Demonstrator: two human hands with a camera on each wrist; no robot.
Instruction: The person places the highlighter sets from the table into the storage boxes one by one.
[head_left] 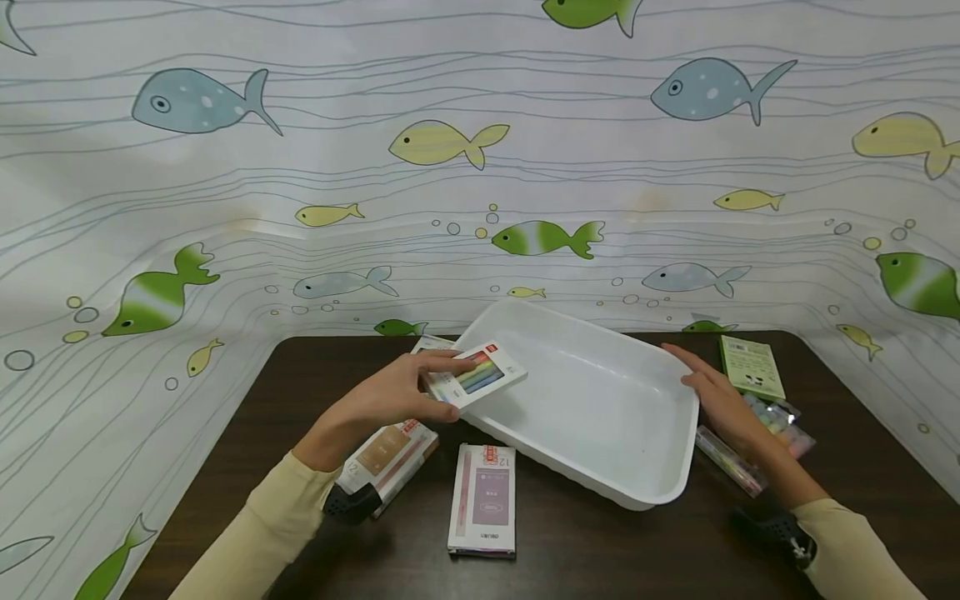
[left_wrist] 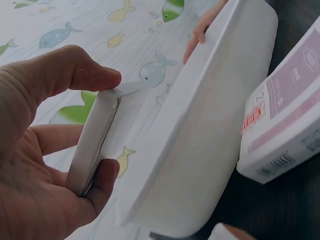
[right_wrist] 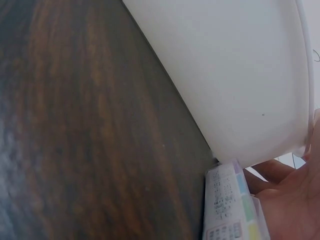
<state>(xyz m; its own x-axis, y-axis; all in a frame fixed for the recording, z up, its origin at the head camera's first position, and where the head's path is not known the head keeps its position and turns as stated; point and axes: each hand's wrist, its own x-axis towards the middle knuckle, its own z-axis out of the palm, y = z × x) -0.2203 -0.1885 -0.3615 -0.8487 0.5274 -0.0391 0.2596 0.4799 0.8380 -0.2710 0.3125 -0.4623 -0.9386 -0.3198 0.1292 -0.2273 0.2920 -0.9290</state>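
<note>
My left hand (head_left: 405,387) pinches a flat white box of coloured sticks (head_left: 480,375) between thumb and fingers. It is tilted over the left end of a white plastic tray (head_left: 592,392). In the left wrist view, the box's plain edge (left_wrist: 95,140) faces the camera. On the tray's right end, my right hand (head_left: 712,396) grips the rim, its thumb at the edge; the right wrist view shows fingers (right_wrist: 275,172) behind the tray's corner. Beside that hand lies a clear pack with coloured stripes (right_wrist: 230,200).
On the dark table (head_left: 600,550), a purple-labelled box (head_left: 483,500) lies before the tray and a brown-labelled box (head_left: 390,458) under the left forearm. A green packet (head_left: 752,367), clear packs (head_left: 787,433) and a slim pack (head_left: 729,461) lie right. Fish-print sheeting (head_left: 450,192) stands behind.
</note>
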